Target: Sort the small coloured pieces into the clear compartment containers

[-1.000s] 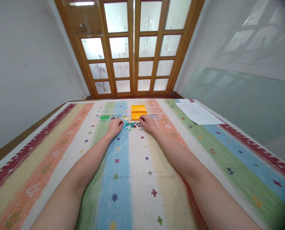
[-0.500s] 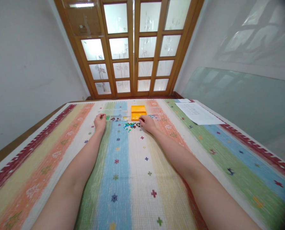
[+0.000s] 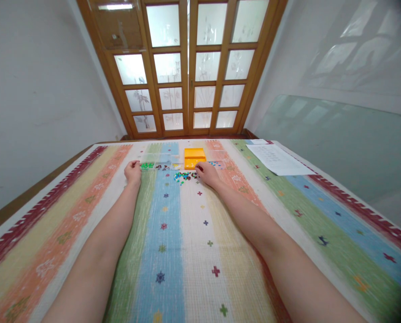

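My left hand (image 3: 133, 172) is at the left end of a row of small clear boxes, beside the one with green pieces (image 3: 147, 166). Its fingertips are pinched together; whatever they hold is too small to make out. My right hand (image 3: 207, 174) rests with thumb and finger pressed together in front of an open orange-yellow box (image 3: 194, 153). Just left of those fingers lies a loose pile of small blue, green and dark pieces (image 3: 182, 177). Other clear boxes contain dark red pieces (image 3: 162, 167), yellow pieces (image 3: 176, 166) and blue pieces (image 3: 215, 164).
A striped, patterned cloth (image 3: 163, 260) covers the table. White printed sheets (image 3: 277, 159) lie at the far right. Beyond the table stand wooden doors (image 3: 188, 89) with frosted panes, and a glass panel (image 3: 341, 134) leans by the right wall.
My left hand has shifted left, uncovering more of the green pieces and their box. My right hand stays almost where it was.
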### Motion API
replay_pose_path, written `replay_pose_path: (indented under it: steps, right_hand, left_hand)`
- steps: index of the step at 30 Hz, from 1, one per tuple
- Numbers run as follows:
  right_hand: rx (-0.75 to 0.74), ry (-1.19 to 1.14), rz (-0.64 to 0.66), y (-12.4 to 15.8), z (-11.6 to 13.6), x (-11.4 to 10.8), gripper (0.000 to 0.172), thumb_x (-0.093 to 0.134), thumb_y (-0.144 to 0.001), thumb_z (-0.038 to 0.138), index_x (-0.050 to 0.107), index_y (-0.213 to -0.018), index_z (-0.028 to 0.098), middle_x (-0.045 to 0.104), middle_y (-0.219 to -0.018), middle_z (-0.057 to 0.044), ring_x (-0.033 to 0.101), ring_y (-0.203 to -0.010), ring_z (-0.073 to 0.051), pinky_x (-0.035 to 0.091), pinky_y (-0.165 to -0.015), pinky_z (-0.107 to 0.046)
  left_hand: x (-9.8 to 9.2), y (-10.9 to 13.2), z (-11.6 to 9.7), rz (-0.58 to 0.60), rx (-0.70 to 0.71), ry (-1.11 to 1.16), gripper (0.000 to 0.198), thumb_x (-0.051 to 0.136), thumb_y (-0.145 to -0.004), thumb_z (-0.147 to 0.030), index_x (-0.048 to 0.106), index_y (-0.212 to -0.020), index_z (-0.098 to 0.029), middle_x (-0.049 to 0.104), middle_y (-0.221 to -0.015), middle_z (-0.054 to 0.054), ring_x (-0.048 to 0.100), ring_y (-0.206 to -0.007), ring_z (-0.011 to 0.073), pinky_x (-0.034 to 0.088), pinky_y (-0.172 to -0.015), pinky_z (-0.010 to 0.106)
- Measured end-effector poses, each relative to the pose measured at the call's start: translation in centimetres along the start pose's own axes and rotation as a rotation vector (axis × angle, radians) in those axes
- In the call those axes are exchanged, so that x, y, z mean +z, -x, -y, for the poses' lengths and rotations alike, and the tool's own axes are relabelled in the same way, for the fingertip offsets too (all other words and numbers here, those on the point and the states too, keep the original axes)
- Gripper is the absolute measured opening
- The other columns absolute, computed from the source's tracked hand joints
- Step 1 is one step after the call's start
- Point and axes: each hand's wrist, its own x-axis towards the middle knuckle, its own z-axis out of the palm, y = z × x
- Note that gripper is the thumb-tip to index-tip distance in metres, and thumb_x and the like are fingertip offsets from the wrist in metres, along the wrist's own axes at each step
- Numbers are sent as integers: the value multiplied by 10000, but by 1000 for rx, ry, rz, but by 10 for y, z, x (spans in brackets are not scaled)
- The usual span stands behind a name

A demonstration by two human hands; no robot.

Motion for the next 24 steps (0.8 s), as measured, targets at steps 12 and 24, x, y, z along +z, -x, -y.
replay_pose_path:
  steps: [12,24]
  right_hand:
    - [0,-11,-1,0,-3,3,140,588,-976,206,728,-970,200,750,-955,-61,634,-884,-208,420,-790,-285]
    - [-3,-5,-8,0,1,1,144,598,-985,210,739,-958,202,754,-960,-64,640,-887,-213,422,-795,-288]
  left_hand:
    - [10,24,-13,231,274,-192,257,546,-911,-274,737,-1045,-166,767,-959,60,688,-912,206,532,-853,300]
    - [37,80,-30,878,882,-446,269,590,-952,-232,784,-1138,-248,724,-1168,86,633,-1138,251,477,-1066,409]
